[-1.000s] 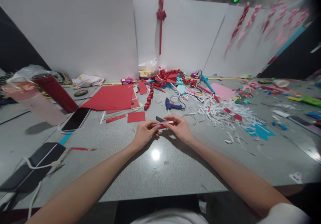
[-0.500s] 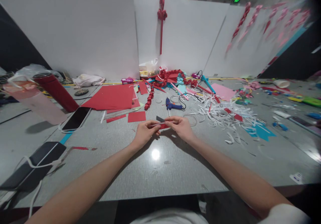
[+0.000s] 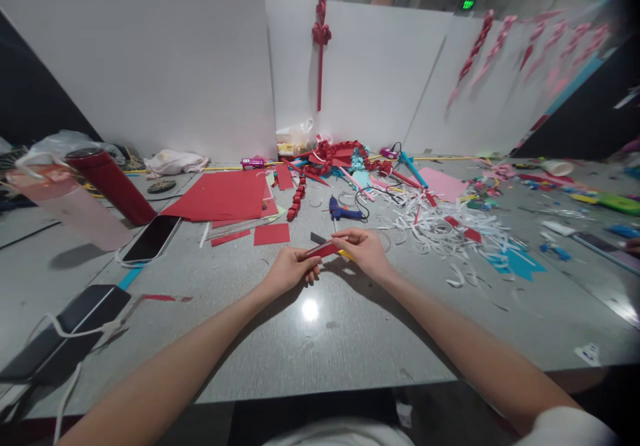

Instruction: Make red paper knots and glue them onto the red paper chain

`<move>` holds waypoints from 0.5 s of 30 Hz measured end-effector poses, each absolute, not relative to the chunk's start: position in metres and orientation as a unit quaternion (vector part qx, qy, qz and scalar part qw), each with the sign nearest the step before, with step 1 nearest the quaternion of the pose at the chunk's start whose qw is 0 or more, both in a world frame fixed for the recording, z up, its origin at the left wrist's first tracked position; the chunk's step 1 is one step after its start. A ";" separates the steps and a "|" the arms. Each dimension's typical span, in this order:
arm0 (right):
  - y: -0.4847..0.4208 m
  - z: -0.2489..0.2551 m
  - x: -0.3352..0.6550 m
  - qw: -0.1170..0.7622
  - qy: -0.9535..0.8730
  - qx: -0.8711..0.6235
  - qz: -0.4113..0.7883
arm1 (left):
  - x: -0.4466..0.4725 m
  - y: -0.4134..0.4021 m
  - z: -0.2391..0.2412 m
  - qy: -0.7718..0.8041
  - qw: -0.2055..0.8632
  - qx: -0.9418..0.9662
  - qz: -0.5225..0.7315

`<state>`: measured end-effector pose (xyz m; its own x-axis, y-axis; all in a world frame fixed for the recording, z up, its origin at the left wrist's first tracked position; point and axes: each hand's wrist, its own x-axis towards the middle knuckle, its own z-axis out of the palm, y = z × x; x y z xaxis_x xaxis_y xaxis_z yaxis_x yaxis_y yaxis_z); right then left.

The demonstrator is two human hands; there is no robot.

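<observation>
Red strip [image 3: 323, 251] is suspended between the hands, tilted, right end higher. Its left end is pinched by the left hand [image 3: 291, 268], its right end by the right hand [image 3: 367, 254]; both grips are closed. Dark grey piece [image 3: 317, 238] is seen just beyond the strip. Yellow piece [image 3: 346, 255] is partly covered by the right hand; whether it is gripped cannot be told. Blue glue gun [image 3: 345, 211] is located beyond the grip, red paper rectangle [image 3: 271, 234] left of it.
</observation>
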<state>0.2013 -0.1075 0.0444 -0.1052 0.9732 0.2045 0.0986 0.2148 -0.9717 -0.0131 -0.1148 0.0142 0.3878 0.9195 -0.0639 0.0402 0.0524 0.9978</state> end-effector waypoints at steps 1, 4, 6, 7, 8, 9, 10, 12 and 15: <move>-0.109 0.043 0.198 0.517 -0.587 -0.437 0.444 | -0.012 -0.115 0.014 0.403 0.611 0.569 0.374; -0.114 0.034 0.187 0.544 -0.569 -0.412 0.458 | -0.009 -0.118 0.014 0.369 0.642 0.541 0.399; -0.117 0.028 0.180 0.517 -0.581 -0.410 0.476 | -0.006 -0.121 0.015 0.351 0.651 0.537 0.405; -0.118 0.026 0.177 0.501 -0.587 -0.414 0.482 | -0.005 -0.122 0.015 0.346 0.656 0.537 0.403; -0.118 0.025 0.176 0.492 -0.591 -0.419 0.483 | -0.004 -0.123 0.016 0.342 0.660 0.535 0.400; -0.117 0.025 0.176 0.489 -0.591 -0.428 0.477 | -0.004 -0.124 0.016 0.339 0.665 0.532 0.399; -0.116 0.026 0.178 0.494 -0.588 -0.440 0.466 | -0.003 -0.125 0.017 0.337 0.670 0.527 0.399; -0.112 0.028 0.183 0.507 -0.576 -0.458 0.449 | -0.003 -0.125 0.018 0.331 0.681 0.516 0.400; -0.107 0.033 0.191 0.519 -0.561 -0.465 0.446 | -0.003 -0.125 0.019 0.323 0.694 0.509 0.393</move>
<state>0.1907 -0.1069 0.0334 -0.0282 0.9854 0.1680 0.0593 0.1694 -0.9838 -0.0032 -0.1247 0.0190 0.4821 0.8748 -0.0484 -0.2157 0.1720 0.9612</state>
